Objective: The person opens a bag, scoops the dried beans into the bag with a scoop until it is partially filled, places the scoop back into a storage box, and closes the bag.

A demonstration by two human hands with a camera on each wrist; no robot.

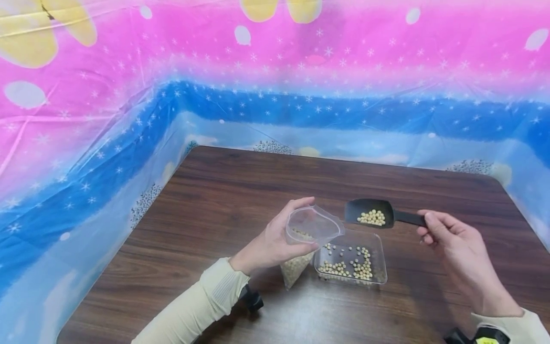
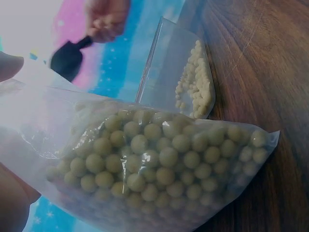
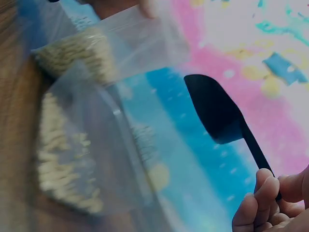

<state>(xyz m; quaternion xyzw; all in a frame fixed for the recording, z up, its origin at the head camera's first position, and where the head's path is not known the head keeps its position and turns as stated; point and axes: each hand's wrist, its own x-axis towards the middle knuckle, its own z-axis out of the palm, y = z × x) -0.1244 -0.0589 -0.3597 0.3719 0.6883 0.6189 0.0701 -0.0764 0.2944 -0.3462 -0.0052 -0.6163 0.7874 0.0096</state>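
Note:
My left hand (image 1: 279, 234) grips a clear plastic bag (image 2: 159, 164) near its mouth, which gapes toward the right. Pale round beans (image 2: 169, 157) fill the bag's lower part, and its bottom corner comes down close to the table. In my right hand (image 1: 460, 248) is the handle of a black scoop (image 1: 370, 213), pinched between thumb and fingers. The scoop is level in the air with a small heap of beans (image 1: 373, 217) in it. Below, between the hands, a clear rectangular plastic box (image 1: 382, 258) stands on the table with beans scattered over its bottom.
The dark wood-grain table (image 1: 240, 191) extends behind and to both sides of the box. A pink and blue patterned cloth (image 1: 275, 105) hangs along its back and sides. Black wrist devices (image 1: 253, 300) sit below both sleeves.

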